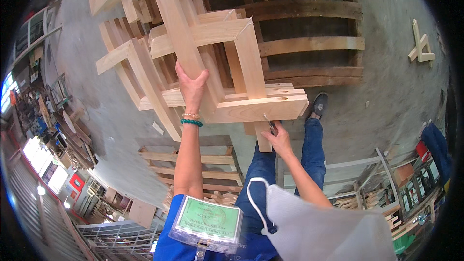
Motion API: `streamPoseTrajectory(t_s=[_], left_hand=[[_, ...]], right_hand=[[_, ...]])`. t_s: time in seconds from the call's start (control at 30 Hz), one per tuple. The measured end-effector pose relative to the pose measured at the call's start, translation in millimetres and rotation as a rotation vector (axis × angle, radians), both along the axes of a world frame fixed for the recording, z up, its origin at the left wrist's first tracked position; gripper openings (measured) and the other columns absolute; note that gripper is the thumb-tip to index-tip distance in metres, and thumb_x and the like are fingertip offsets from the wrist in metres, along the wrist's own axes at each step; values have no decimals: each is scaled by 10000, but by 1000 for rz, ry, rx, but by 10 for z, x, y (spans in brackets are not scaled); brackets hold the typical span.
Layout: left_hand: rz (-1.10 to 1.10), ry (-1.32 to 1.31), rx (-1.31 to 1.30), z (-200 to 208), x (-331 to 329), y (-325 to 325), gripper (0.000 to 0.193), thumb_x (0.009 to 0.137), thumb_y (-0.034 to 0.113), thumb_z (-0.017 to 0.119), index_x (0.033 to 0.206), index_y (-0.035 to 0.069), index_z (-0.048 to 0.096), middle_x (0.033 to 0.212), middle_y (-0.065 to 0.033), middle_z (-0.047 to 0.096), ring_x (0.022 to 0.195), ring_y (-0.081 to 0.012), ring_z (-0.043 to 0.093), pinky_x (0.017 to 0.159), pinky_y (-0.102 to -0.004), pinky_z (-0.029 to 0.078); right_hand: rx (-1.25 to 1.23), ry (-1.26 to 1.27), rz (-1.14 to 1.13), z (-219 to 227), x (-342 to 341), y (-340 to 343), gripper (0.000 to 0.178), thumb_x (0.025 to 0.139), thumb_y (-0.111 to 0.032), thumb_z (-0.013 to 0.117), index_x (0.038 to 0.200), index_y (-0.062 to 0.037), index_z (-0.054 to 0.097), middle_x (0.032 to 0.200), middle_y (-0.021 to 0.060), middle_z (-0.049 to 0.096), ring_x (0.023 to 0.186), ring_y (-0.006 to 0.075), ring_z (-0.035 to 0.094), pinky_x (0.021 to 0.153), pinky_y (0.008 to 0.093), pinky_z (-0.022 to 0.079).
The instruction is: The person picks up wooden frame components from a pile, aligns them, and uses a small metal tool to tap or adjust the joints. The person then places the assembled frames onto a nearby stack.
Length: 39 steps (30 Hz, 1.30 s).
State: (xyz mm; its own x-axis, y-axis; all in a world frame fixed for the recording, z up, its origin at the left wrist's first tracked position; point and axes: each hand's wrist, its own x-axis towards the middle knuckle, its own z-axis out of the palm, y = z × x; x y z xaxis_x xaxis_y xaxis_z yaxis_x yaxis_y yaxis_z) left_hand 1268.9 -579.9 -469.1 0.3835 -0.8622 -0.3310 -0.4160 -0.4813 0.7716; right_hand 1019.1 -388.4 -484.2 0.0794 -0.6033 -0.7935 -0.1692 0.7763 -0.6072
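Observation:
My left hand [192, 86] is wrapped round the upright bar of a pale L-shaped wooden frame piece [186, 38]. Its lower bar [261, 109] points right and has an oval hole near the end. Just below that bar, my right hand [280, 141] is closed on a small dark tool with a thin metal tip [273, 128]. The tip meets the side of the lower bar; the tool's exact kind is too small to tell. Similar jointed frames [249, 60] stand crossed behind and under the held piece, with more at the left [145, 75].
Beyond the frames lies a slatted wooden pallet [309, 46]; another pallet [193, 158] lies near my left side. Two crossed wood pieces [421, 46] rest on the concrete floor at far right. A metal rack [386, 174] stands at the lower right. A hanging white face mask [328, 222] covers part of the view.

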Motion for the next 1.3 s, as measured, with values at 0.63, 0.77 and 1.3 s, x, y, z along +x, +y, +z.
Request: streamPoseTrajectory(t_s=[0.63,0.77,1.3], left_hand=[[-1055,-713,279,550,-889,736,831,660,376,800,1287,-16,418,1273,-176,511,1223,-328,444,1027,-416,360],[-831,-483,232,542,-937,787,789,676,376,797,1262,-14,440,1260,-180,522,1218,-308,457,1023,-408,358],[-6,-201,355,-37,-1698,1767,866,674,349,752,1338,-22,336,1256,-261,495,1152,-393,498,941,-409,399]], right_hand=[[373,-81,-546,232,-746,380,461,956,-351,445,1382,-176,428,1297,98,531,751,133,564,586,202,487],[120,-95,-700,-96,-934,-299,533,947,-420,447,1398,-141,404,1436,105,373,1203,188,446,890,313,454],[7,-236,-731,-184,-526,-752,595,959,-398,430,1420,-36,329,1525,105,206,1421,196,122,1132,295,96]])
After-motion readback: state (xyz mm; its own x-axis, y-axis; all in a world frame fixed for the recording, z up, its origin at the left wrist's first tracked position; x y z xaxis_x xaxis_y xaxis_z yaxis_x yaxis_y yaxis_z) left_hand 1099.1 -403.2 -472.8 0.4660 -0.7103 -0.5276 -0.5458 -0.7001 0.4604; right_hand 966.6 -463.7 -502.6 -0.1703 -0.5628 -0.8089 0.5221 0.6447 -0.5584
